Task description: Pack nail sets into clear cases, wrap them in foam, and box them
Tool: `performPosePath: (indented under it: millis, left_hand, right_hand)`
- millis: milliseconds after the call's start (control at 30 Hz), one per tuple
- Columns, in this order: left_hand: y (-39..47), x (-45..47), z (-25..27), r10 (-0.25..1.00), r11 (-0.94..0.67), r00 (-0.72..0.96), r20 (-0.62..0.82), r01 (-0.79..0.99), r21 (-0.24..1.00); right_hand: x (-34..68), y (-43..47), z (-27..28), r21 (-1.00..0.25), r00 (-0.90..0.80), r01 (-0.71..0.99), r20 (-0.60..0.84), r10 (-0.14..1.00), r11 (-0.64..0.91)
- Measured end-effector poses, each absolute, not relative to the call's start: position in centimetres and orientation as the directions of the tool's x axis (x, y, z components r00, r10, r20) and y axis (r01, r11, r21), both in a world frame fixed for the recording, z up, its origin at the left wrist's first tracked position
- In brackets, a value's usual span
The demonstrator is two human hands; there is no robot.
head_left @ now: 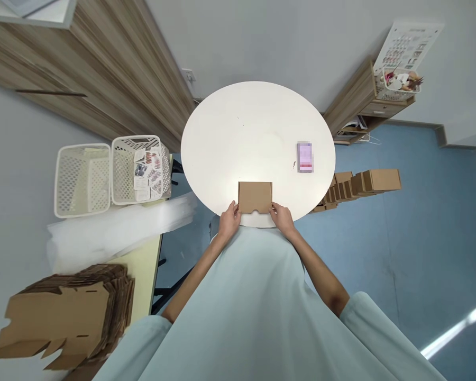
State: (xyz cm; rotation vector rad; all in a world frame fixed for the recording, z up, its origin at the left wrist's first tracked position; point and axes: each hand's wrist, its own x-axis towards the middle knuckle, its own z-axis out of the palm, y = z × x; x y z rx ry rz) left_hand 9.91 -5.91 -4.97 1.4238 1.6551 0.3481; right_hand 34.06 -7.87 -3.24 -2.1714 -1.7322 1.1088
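A small brown cardboard box lies closed on the near edge of the white oval table, its notched side toward me. My left hand grips its left near corner, thumb and fingers pinched together. At the right near corner, my right hand holds the box in the same way, fingers bent against the side. Farther right on the table lies a pinkish-purple rectangular item, blurred into blocks.
On the left, a side table bears flat cardboard blanks, white wrapping sheets and two white baskets, one with small packets. Stacked boxes stand at right. A wooden cabinet rises at left, a smaller one at right.
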Motion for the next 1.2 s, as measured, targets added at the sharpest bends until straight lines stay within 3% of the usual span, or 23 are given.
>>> performPosePath:
  millis: [500,800,967,1100,1200]
  left_hand:
    - [-5.1,9.9,-6.4,0.908,0.337,-0.005,-0.420,0.603,0.723]
    - [-4.4,10.2,-6.1,0.884,0.411,0.009,-0.467,0.460,0.787]
    - [-4.8,9.9,-3.7,0.921,0.356,-0.038,-0.389,0.489,0.796]
    - [-5.1,9.3,-1.2,0.964,0.239,-0.045,-0.263,0.583,0.777]
    - [-5.2,9.2,-0.4,0.962,0.226,-0.022,-0.271,0.616,0.754]
  right_hand:
    - [34.9,-7.2,-6.3,-0.539,0.115,0.763,-0.429,0.896,-0.356]
    - [35.0,-7.4,-7.1,-0.764,0.073,0.536,-0.382,0.921,-0.359]
    - [35.0,-7.5,-5.0,-0.875,0.083,0.358,-0.317,0.945,-0.325]
    - [35.8,-7.4,-1.8,-0.843,0.116,0.394,-0.349,0.930,-0.365]
    - [36.4,-7.1,-0.3,-0.794,0.121,0.466,-0.380,0.917,-0.390]
